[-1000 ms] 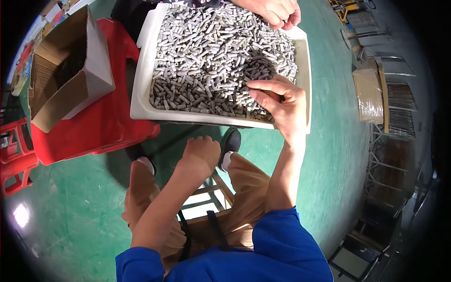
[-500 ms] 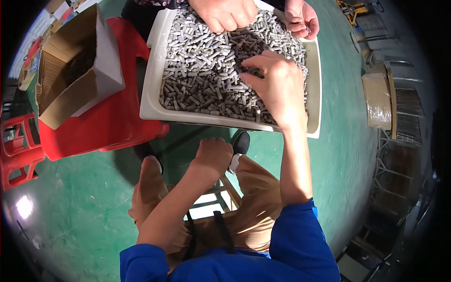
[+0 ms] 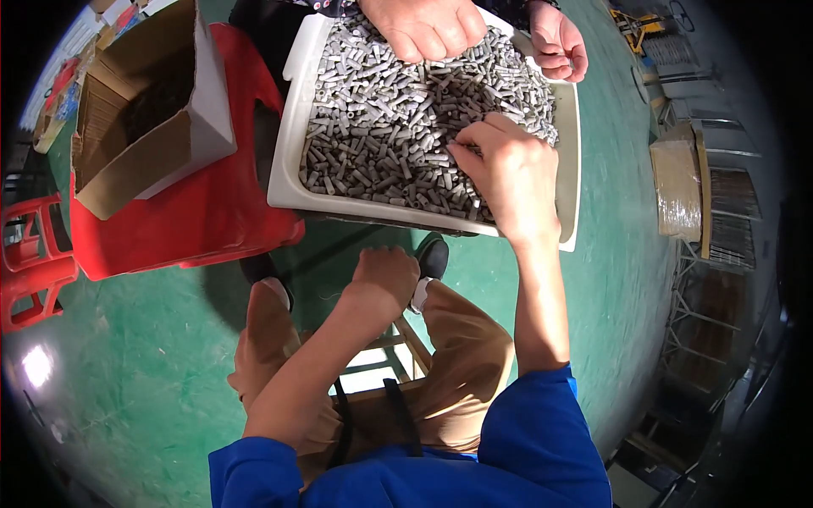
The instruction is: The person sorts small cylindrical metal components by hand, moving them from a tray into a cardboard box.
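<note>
A white plastic tray (image 3: 288, 144) holds a heap of small grey tube-shaped pieces (image 3: 381, 118). Over the right part of the heap, my right hand (image 3: 512, 173) bends down with thumb and fingers drawn together; whatever they pinch is hidden. My left hand (image 3: 385, 275) is closed in a fist in front of the tray, above my lap, and its inside cannot be seen. At the far side another person's hand (image 3: 428, 30) rests on the pieces. That person's other hand (image 3: 559, 42) is palm up at the tray's far right corner, fingers curled.
Left of the tray, an open cardboard box (image 3: 157, 110) with dark contents stands on a red plastic stool (image 3: 186, 220). Another red stool (image 3: 34, 262) is farther left. A wrapped stack (image 3: 677, 182) and metal racks stand at right on the green floor (image 3: 152, 364).
My right hand's fingers have drawn closer together over the pieces. The tray and box sit slightly shifted in view. My left fist stays in place.
</note>
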Available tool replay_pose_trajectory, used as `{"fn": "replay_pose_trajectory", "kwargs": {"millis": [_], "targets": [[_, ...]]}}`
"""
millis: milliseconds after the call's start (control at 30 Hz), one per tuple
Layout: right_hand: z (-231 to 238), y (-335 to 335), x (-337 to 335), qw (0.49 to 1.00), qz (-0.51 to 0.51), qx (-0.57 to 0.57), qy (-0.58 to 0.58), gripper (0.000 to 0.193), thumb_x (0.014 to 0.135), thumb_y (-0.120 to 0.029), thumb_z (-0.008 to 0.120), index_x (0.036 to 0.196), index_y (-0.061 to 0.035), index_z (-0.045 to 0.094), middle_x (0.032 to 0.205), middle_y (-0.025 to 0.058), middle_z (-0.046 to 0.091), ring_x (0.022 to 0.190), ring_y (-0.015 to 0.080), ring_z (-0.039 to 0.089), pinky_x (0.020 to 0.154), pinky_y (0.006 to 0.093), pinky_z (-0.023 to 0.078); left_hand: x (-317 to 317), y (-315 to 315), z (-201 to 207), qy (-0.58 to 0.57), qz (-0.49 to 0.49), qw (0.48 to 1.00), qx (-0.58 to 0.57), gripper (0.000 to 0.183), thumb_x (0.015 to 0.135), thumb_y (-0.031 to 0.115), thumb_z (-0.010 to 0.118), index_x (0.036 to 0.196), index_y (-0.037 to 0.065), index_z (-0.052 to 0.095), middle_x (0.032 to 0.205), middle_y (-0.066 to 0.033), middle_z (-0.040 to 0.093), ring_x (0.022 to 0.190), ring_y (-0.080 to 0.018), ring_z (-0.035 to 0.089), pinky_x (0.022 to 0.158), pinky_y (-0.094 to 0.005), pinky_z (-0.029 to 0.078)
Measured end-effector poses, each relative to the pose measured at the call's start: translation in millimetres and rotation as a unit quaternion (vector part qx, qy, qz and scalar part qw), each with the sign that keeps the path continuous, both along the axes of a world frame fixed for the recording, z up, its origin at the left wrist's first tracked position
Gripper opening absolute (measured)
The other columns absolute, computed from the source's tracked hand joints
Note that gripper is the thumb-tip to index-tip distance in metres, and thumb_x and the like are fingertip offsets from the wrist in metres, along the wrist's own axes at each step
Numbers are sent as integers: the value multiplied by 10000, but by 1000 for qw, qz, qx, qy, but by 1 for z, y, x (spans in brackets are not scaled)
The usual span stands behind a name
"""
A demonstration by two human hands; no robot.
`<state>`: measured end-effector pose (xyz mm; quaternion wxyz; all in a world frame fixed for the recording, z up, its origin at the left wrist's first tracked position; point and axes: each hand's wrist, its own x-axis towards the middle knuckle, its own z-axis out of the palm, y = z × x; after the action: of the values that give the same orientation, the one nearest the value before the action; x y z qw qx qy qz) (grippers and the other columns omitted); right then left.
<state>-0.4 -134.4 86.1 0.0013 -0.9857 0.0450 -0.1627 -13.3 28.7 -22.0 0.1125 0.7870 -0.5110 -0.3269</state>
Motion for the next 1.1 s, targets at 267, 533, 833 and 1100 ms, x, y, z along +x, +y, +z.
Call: {"fn": "replay_pose_trajectory", "kwargs": {"millis": [267, 533, 833, 1100], "targets": [[10, -36, -21, 553, 35, 827, -90, 167, 848, -177, 586, 778, -40, 521, 650, -20, 402, 474, 22, 265, 370, 155, 207, 1, -1, 4, 20, 15, 1000, 2, 160, 803, 153, 526, 865, 46, 628, 917, -134, 618, 901, -290, 604, 789, -406, 471], [6, -13, 12, 924, 42, 378, 38, 134, 757, -31, 699, 887, 0, 690, 747, 40, 627, 632, 105, 557, 570, 230, 430, 2, 1, 8, 21, 14, 1000, 16, 159, 814, 158, 525, 874, 50, 625, 915, -132, 619, 911, -289, 601, 800, -409, 463], [5, -9, 17, 925, -54, 366, 87, 100, 735, -62, 690, 824, -32, 654, 616, -2, 553, 539, 65, 484, 504, 216, 390, 2, 1, 10, 3, 5, 1000, 18, 147, 809, 125, 512, 876, 53, 621, 908, -128, 622, 913, -277, 607, 784, -390, 472], [10, -14, 20, 730, -12, 682, 41, 202, 852, -183, 606, 769, -3, 648, 560, -37, 490, 523, 14, 411, 390, 181, 277, 2, 4, 12, -1, -2, 1000, 8, 158, 807, 102, 495, 893, 49, 617, 924, -125, 616, 904, -271, 606, 785, -392, 472]]}}
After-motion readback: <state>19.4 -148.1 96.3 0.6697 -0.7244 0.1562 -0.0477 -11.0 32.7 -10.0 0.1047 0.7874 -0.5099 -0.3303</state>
